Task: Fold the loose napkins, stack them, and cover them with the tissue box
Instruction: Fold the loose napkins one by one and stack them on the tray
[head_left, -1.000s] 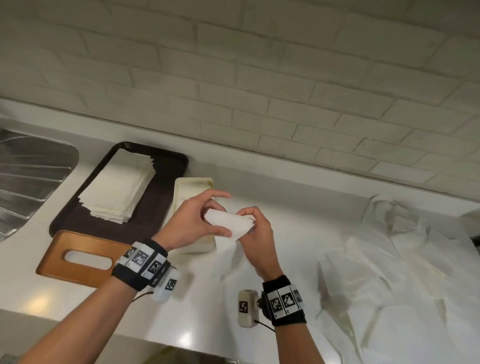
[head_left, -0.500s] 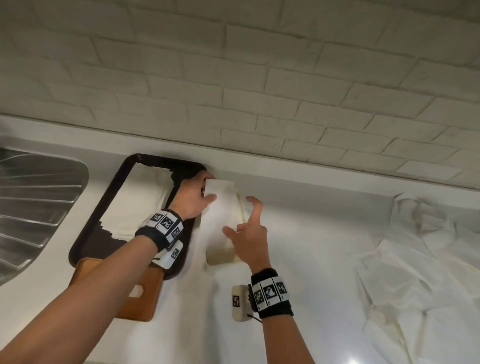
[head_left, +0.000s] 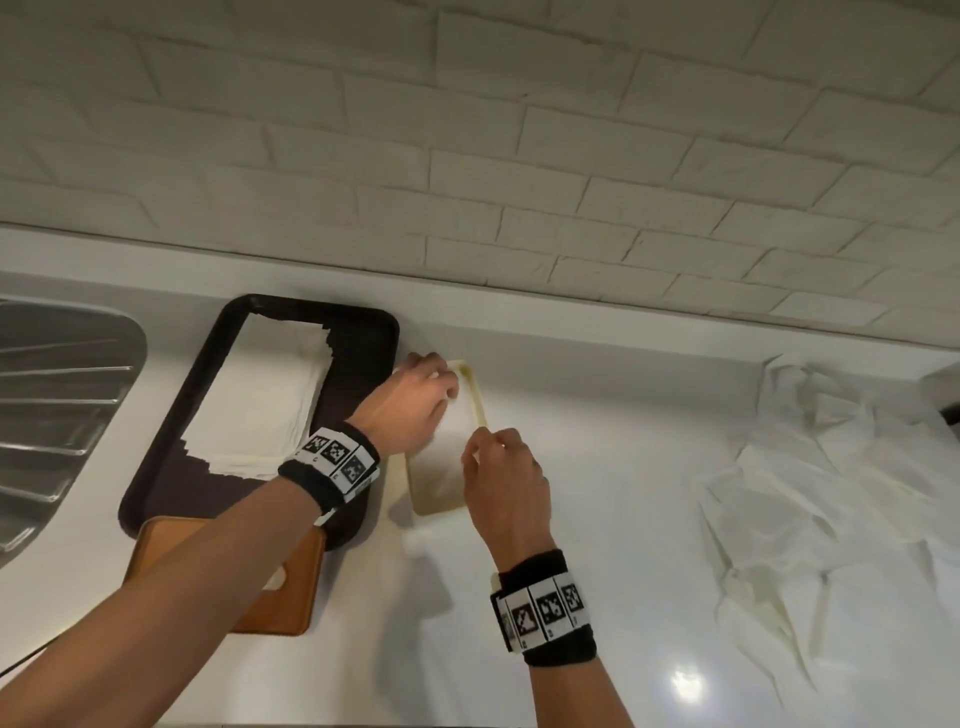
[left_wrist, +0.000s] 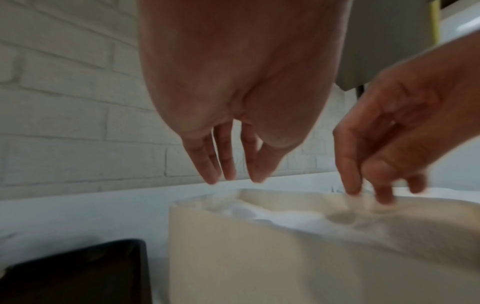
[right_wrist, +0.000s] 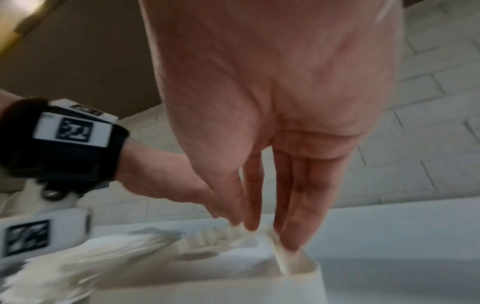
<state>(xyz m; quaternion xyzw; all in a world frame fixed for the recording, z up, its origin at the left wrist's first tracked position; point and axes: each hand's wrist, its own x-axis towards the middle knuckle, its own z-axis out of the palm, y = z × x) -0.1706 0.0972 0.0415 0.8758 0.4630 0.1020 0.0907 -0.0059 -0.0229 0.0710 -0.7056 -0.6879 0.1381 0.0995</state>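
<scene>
On the counter (head_left: 623, 467), a cream tray (head_left: 434, 499) runs 12-to-6, folded napkin (head_left: 452, 436) inside. Left hand (head_left: 410, 410) at its 11 end, fingers straight, pressing; right hand (head_left: 506, 478) at 3, fingertips down on napkin, nearer the loose pile (head_left: 831, 493).

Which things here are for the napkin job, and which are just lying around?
For the job:
- loose napkins
- folded napkin
- cream box
- napkin stack
- wooden lid
- left hand
- right hand

Just lying about:
- sink
- dark tray, only holding the stack
</scene>
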